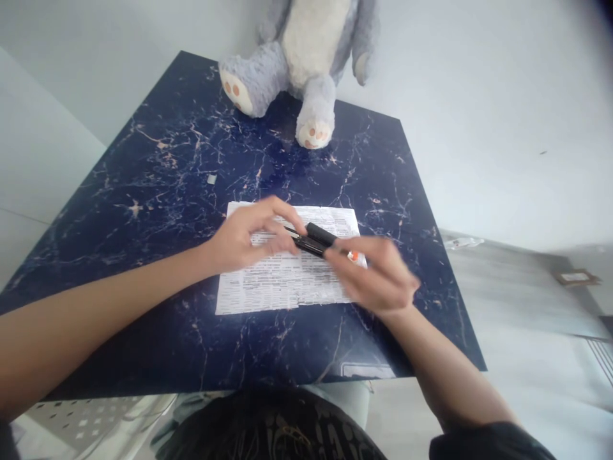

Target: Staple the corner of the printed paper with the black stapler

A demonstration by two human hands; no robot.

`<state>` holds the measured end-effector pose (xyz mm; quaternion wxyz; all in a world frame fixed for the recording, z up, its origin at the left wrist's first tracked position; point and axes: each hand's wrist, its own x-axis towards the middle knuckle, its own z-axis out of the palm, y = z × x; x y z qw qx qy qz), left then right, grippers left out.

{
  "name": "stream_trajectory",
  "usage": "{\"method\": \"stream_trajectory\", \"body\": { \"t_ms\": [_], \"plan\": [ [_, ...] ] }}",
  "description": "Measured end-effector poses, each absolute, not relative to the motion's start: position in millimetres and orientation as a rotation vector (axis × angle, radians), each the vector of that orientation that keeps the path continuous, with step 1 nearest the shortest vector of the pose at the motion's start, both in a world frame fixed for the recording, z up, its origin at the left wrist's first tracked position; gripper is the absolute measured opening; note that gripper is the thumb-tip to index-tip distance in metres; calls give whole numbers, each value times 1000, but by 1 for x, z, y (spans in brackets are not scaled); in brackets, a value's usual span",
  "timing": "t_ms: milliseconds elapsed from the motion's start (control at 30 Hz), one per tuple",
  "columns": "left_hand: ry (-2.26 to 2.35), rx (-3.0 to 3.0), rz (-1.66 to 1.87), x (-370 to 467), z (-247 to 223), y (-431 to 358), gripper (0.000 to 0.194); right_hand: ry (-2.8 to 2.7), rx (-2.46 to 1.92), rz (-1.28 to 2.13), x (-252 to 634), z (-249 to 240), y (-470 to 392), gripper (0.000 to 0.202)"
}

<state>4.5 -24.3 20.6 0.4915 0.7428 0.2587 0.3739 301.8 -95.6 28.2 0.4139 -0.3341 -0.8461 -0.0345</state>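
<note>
A printed white sheet (268,287) lies on the blue marble-patterned table (158,211). Over it are several dark, slim objects like pens, among them a thick black one (320,234). My left hand (249,235) has its thumb and fingers around the left ends of these pens. Fingers of my right hand (376,271), smeared by motion, pinch their right ends. A small orange and white spot (353,256) shows beside my right fingers. How many pens each hand holds is hard to make out.
A grey and cream plush toy (313,45) sits at the table's far edge, its legs toward me. A small pale scrap (211,179) lies left of centre. Walls stand behind the table, and a perforated white surface (81,415) shows below left.
</note>
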Motion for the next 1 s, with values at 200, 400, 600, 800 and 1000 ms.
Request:
{"method": "stream_trajectory", "body": {
  "t_ms": [200,400,600,800,1000],
  "plan": [
    [1691,2213,932,-22,12,17,55,-1522,-1588,41,379,16,-34,7],
    [1738,2314,499,-28,-6,24,68,-1564,-1759,118,408,-16,-6,12],
    [1718,2407,423,-25,8,17,55,-1873,-1780,-3,400,-20,-4,44],
    [1715,2460,449,-16,16,9,61,-1735,-1693,0,388,-11,-16,50],
    [1426,2636,490,-11,6,10,54,-1765,-1539,12,354,6,-38,30]
  ]
}}
